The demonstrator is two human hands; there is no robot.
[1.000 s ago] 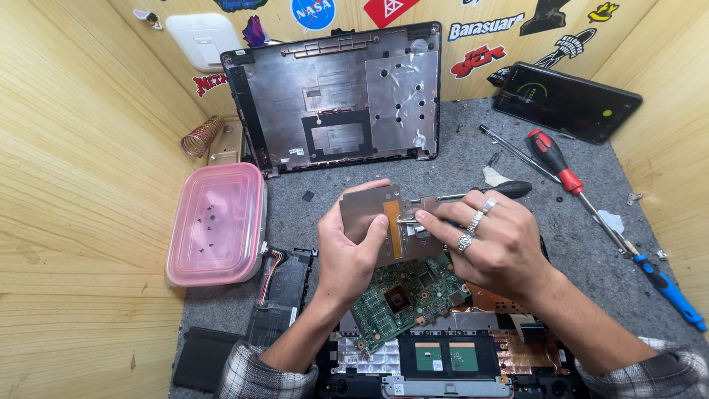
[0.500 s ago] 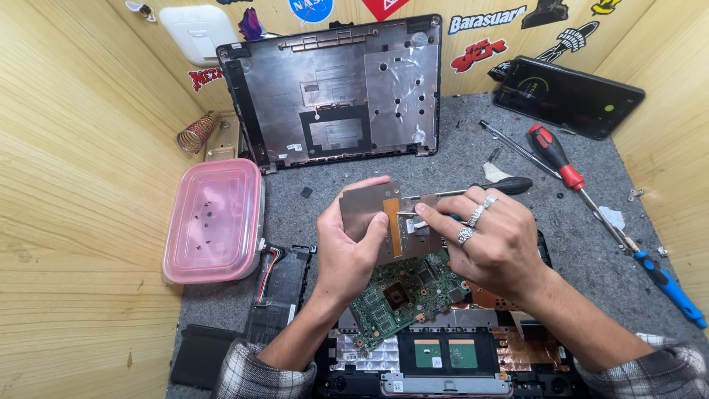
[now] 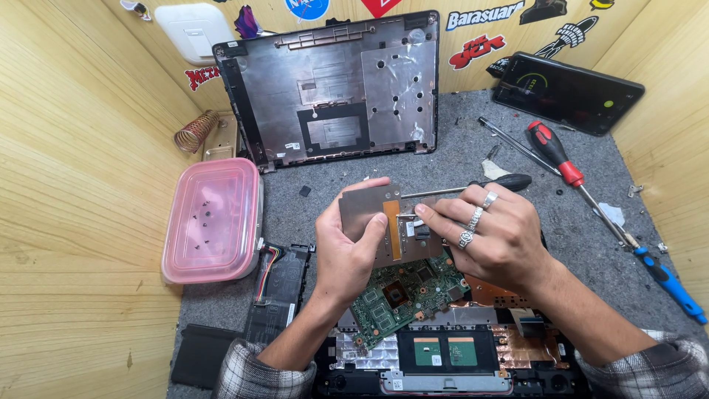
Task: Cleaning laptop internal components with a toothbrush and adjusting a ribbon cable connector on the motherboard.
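My left hand (image 3: 346, 247) grips a green laptop circuit board (image 3: 402, 292) lifted above the open laptop base (image 3: 443, 362), its thumb on a grey metal shield plate (image 3: 369, 210) with an orange strip. My right hand (image 3: 491, 236), wearing several rings, pinches a small connector on the same board at the plate's right side. The board is tilted, its lower part showing chips.
A detached laptop bottom cover (image 3: 336, 89) leans at the back. A pink lidded box (image 3: 214, 218) with screws sits left, a black battery (image 3: 281, 292) beside it. A red screwdriver (image 3: 557, 155), a black-handled screwdriver (image 3: 480, 185), a blue tool (image 3: 668, 281) and a phone (image 3: 569, 92) lie right.
Both hands keep holding the board in nearly the same spot. The view has shifted slightly downward.
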